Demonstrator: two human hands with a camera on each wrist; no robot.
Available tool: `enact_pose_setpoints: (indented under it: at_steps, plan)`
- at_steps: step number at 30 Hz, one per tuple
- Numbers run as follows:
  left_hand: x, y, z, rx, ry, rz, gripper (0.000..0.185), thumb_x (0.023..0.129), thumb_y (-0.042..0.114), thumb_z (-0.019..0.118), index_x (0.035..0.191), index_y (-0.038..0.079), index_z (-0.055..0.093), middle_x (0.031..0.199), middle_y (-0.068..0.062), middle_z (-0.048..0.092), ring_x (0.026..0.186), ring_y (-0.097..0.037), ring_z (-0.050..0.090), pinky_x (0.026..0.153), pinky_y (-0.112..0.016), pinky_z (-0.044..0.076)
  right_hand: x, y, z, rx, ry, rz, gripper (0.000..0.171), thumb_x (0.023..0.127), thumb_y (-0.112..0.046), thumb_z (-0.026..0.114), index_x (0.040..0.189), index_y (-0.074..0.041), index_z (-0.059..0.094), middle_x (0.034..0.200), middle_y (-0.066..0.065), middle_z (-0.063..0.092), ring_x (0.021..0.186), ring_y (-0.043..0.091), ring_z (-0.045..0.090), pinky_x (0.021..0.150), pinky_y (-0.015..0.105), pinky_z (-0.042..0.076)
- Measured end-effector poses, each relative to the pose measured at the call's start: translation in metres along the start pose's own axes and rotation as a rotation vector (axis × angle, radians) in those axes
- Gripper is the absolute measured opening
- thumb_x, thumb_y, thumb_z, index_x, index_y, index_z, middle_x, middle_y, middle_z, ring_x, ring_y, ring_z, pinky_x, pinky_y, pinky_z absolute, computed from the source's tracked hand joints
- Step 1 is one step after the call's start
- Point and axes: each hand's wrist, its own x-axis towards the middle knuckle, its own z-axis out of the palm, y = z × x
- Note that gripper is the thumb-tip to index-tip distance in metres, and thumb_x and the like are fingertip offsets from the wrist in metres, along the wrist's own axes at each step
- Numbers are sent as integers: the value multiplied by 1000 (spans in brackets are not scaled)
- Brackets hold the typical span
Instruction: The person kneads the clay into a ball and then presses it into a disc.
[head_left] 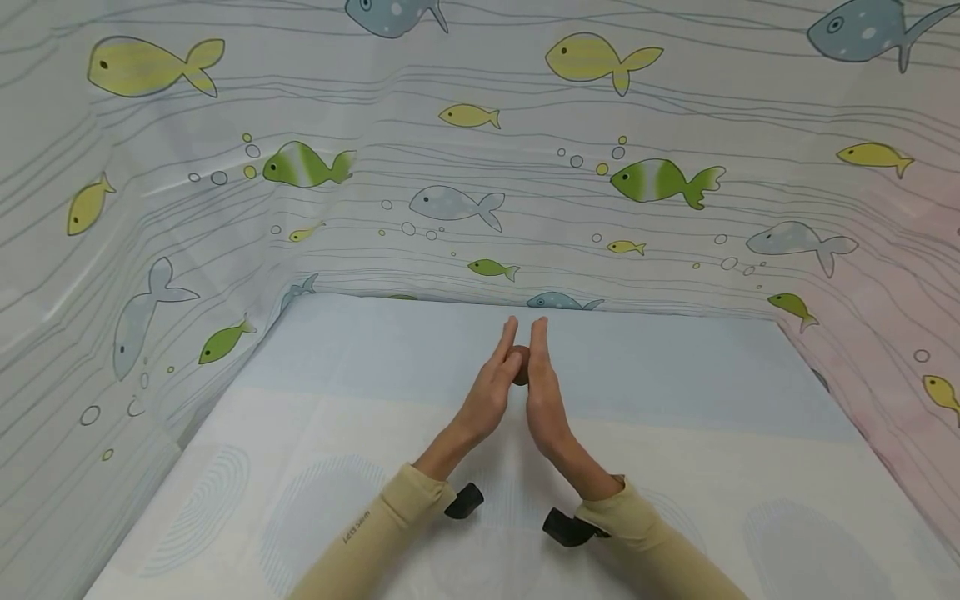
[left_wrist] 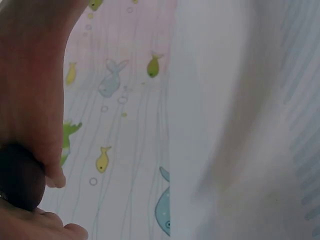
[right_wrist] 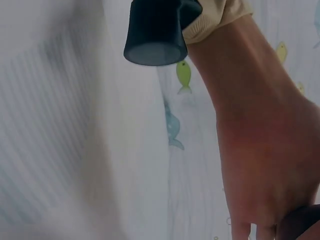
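Note:
A small dark brown ball (head_left: 521, 367) is caught between the two palms, low over the far part of the table. My left hand (head_left: 487, 397) presses it from the left with fingers straight and pointing away. From the other side my right hand (head_left: 547, 402) presses against it, its fingers straight too. In the left wrist view the ball (left_wrist: 21, 177) shows dark and smooth between the hands. Only part of the ball (right_wrist: 297, 222) appears at the lower right of the right wrist view, beside the left hand (right_wrist: 267, 165). The palms hide its sides.
A pale cloth with blue patterns covers the table (head_left: 420, 350). Behind and on both sides hangs a curtain (head_left: 360, 108) printed with fish. Black wrist cameras (head_left: 567, 528) stick out below the cream sleeves (head_left: 375, 533).

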Motion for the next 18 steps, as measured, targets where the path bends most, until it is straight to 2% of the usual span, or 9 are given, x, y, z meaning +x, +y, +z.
enact_pose_setpoints:
  at_steps: [2,3,6,7,9,12,15,18]
  plan:
    - [-1,1,1,8,-4,-1,61,108,34,24,159,7,4,166,4,1,151,-9,-2,123,-41,4,4,-4,-3,-7,2,16,54,110,-25,9,127,1,54,77,8,50,80,20,51,85,36,40]
    - [-1,1,1,11,-7,1,60,108,33,24,159,7,5,166,5,2,151,-8,-2,123,-40,5,5,-8,-4,-13,-1,29,57,110,-25,8,125,2,56,77,7,55,80,20,54,87,36,42]
    - [-3,2,2,18,-23,11,59,108,31,24,159,8,6,166,5,4,151,-9,0,123,-41,6,9,-19,-8,-24,2,61,64,109,-23,7,111,5,64,75,3,61,80,17,60,86,34,46]
    - [-4,3,2,20,-29,15,59,108,31,23,159,8,6,166,5,4,151,-9,0,123,-42,6,11,-21,-9,-27,4,71,67,109,-23,7,102,6,66,73,2,62,78,16,60,84,33,47]
    - [-5,4,3,33,-37,25,59,108,31,23,159,8,7,166,3,5,152,-9,2,123,-42,8,12,-25,-10,-38,13,77,68,109,-23,8,98,7,67,71,0,62,74,15,60,77,31,49]
    - [-6,6,4,57,-36,47,59,108,30,23,159,7,8,166,1,7,152,-11,4,123,-42,9,18,-12,-12,-28,27,76,71,109,-24,7,89,7,68,65,1,59,69,16,57,71,30,48]
    - [-8,9,5,77,-33,72,59,107,29,24,159,5,9,166,0,8,152,-12,5,123,-42,9,23,2,-14,-23,50,68,70,110,-27,9,87,4,68,62,0,59,65,17,56,68,29,48]
    - [-9,11,6,92,-35,101,58,107,27,25,158,4,10,166,-1,9,152,-13,5,123,-43,6,26,14,-15,-8,71,50,71,110,-32,11,77,-1,65,57,2,55,61,19,54,65,30,46]
